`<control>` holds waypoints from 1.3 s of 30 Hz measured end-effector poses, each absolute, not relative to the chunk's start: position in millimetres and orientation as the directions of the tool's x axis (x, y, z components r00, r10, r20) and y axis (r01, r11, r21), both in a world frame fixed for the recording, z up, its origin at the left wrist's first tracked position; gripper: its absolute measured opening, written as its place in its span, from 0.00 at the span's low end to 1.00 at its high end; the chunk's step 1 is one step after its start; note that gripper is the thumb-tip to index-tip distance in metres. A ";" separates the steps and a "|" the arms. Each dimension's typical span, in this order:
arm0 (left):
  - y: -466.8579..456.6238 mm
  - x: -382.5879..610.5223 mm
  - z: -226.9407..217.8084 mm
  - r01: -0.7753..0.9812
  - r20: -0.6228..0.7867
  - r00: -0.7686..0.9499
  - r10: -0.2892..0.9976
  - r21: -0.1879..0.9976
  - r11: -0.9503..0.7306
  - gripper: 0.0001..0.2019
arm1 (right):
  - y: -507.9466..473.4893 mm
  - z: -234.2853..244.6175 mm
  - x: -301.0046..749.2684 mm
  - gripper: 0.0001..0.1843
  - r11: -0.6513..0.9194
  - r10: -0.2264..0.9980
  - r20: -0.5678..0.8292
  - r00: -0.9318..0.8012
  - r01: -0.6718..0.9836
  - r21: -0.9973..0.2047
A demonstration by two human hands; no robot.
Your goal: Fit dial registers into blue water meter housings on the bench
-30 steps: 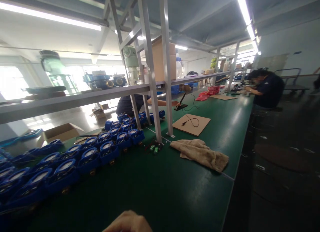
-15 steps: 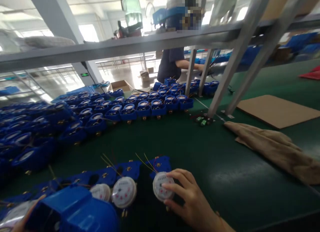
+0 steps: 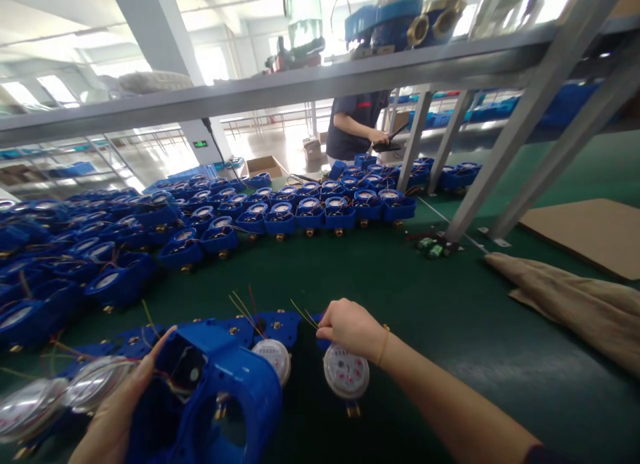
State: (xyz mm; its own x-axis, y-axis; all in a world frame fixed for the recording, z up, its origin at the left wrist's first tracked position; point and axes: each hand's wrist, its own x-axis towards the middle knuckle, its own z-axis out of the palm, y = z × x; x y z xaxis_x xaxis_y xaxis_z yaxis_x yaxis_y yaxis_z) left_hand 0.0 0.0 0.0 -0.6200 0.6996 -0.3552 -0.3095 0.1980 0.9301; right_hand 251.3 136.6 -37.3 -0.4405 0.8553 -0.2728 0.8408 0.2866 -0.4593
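Reaching further — right hand point(image 3: 350, 327) now past white dial point(image 3: 346, 372), fingers curled at blue base point(image 3: 280, 325), grip unclear; left hand point(image 3: 117, 411) clasps blue housing point(image 3: 220, 391).

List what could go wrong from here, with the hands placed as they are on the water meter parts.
1. The right hand reaches over the white dial into thin loose wires; a careless pull could snag or bend them.
2. The left hand grips the big blue housing close above a second dial; swinging it might knock that dial.
3. Clear covers lie at the table's near edge and might slide off.
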 end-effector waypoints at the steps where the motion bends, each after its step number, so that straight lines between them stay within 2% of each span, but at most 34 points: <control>1: 3.3 -0.3 2.5 -0.362 -0.405 -0.610 0.681 0.907 0.215 0.24 | 137.9 -38.3 247.5 0.08 0.289 0.850 -0.285 -0.443 0.845 -0.450; 4: 8.7 1.4 8.3 -0.453 -0.472 -0.612 0.635 0.867 0.208 0.20 | 139.7 -42.3 242.4 0.08 0.313 0.831 -0.295 -0.471 0.835 -0.452; 9: 12.4 2.1 3.2 -0.431 -0.377 -0.587 0.716 0.895 0.117 0.15 | 142.8 -53.8 243.8 0.09 0.331 0.759 -0.286 -0.585 0.725 -0.604; 14: 23.3 -0.1 -3.4 -0.445 -0.366 -0.525 0.768 0.887 0.118 0.18 | 142.4 -62.1 248.4 0.15 0.191 0.762 -0.214 -0.611 0.528 -0.828; 17: 33.8 4.1 -0.6 -0.454 -0.352 -0.474 0.807 0.883 0.119 0.17 | 139.9 -64.2 253.3 0.14 0.079 0.766 -0.208 -0.608 0.410 -0.909; 20: 47.4 10.5 5.6 -0.456 -0.327 -0.431 0.841 0.883 0.109 0.18 | 138.7 -68.2 260.4 0.18 -0.044 0.771 -0.229 -0.594 0.309 -0.950; 22: 57.7 15.2 10.2 -0.455 -0.310 -0.398 0.863 0.884 0.107 0.18 | 138.7 -70.9 265.7 0.22 -0.158 0.783 -0.240 -0.574 0.190 -0.969; 25: 74.0 24.0 16.1 -0.455 -0.270 -0.368 0.890 0.887 0.081 0.18 | 137.6 -70.6 271.9 0.24 -0.264 0.820 -0.220 -0.528 -0.008 -0.964; 29: 94.3 39.4 19.9 -0.469 -0.248 -0.354 0.902 0.881 0.059 0.17 | 131.2 -59.4 275.2 0.22 -0.231 0.850 -0.141 -0.508 -0.118 -0.966; 33: 110.2 54.4 16.7 -0.491 -0.230 -0.249 0.941 0.867 0.082 0.18 | 122.7 -52.7 277.0 0.17 -0.161 0.843 -0.072 -0.532 -0.122 -0.979; 39: 123.5 77.7 2.0 -0.516 -0.231 -0.090 0.969 0.843 0.153 0.19 | 111.2 -59.7 279.5 0.15 -0.152 0.879 -0.066 -0.473 -0.147 -0.977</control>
State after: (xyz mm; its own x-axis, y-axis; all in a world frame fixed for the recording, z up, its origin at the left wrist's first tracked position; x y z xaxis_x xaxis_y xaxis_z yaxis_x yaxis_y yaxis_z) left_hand 77.7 123.5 2.0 -0.0895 0.9689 -0.2306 -0.5160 0.1529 0.8428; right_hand 279.5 111.2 -59.7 -0.4731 0.8785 -0.0657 -0.1472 -0.1524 -0.9773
